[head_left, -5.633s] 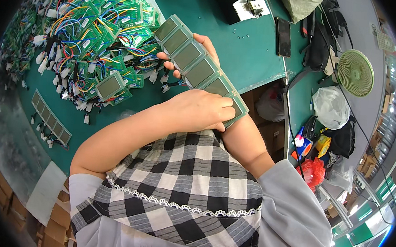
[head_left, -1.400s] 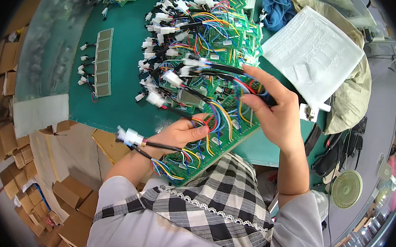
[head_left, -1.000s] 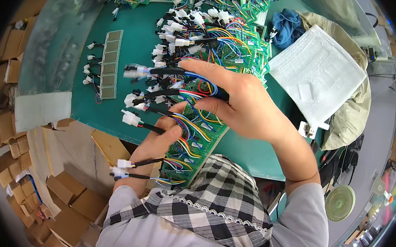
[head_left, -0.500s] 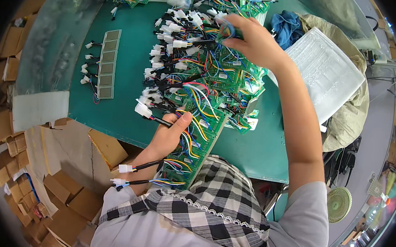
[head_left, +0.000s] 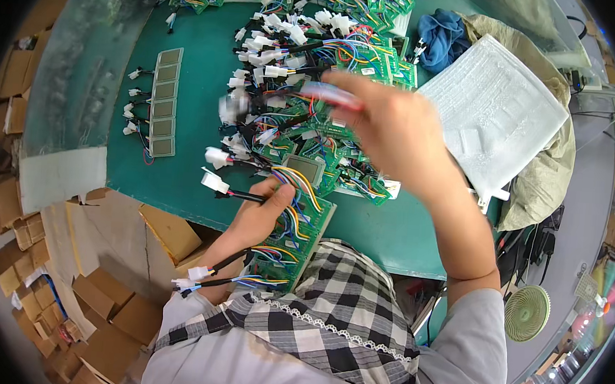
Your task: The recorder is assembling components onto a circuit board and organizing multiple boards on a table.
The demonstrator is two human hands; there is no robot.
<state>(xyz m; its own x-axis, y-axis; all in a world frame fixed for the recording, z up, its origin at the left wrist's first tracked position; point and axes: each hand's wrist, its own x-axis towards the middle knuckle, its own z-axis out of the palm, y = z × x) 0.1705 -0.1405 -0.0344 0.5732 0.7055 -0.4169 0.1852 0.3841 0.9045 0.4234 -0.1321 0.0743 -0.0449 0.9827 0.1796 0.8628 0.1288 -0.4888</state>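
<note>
My left hand (head_left: 263, 214) is closed on a strip of joined green circuit boards (head_left: 291, 244), its thumb on top among the coloured wires. White connectors on black-sleeved leads stick out from the strip's left side. Over the pile of wired circuit boards (head_left: 374, 57), my right hand (head_left: 390, 130) is closed and blurred by motion. It grips a wire bundle (head_left: 328, 93) with white, red and blue strands, whose white connector (head_left: 235, 107) is smeared. Whatever the bundle joins inside the hand is hidden. A board with a grey screen (head_left: 303, 169) lies beside the strip's far end.
A row of grey-screened modules (head_left: 164, 103) lies at the left on the green table (head_left: 201, 177). To the right are a white foam sheet (head_left: 502, 106), a blue cloth (head_left: 443, 41) and a small green fan (head_left: 527, 314). Cardboard boxes (head_left: 110, 307) stand lower left.
My right hand has come nearer from the pile's far right side and now carries a wire bundle. The strip in my left hand looks shorter at its far end, uncovering the grey-screened board.
</note>
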